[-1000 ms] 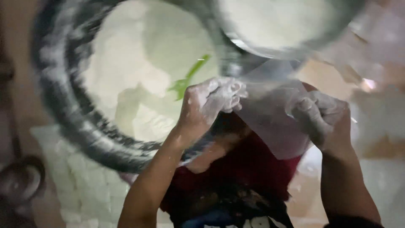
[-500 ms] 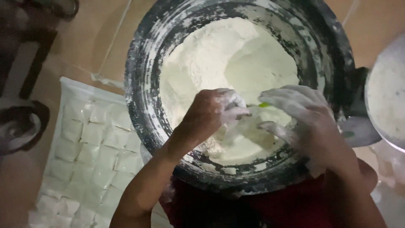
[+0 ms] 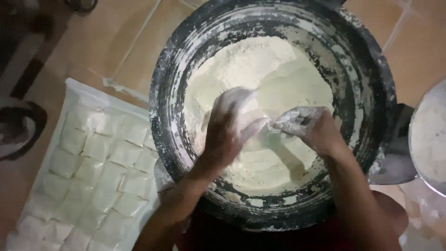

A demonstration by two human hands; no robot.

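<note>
Both hands, left (image 3: 230,132) & right (image 3: 309,128), pinch a thin clear bag (image 3: 265,128) (flimsy, slippery w/ flour (image 3: 260,69)); best held at its mouth.

A big basin (image 3: 272,111) fills the middle, with a heap of flour (image 3: 265,93) in it. Both hands sit over the flour at the centre, the left hand (image 3: 230,128) at 9 o'clock of the right hand (image 3: 311,128), fingertips nearly meeting. A tray of packets (image 3: 93,167) lies on the floor at 8 o'clock of the basin. A pan (image 3: 429,135) sits at 3 o'clock.
</note>
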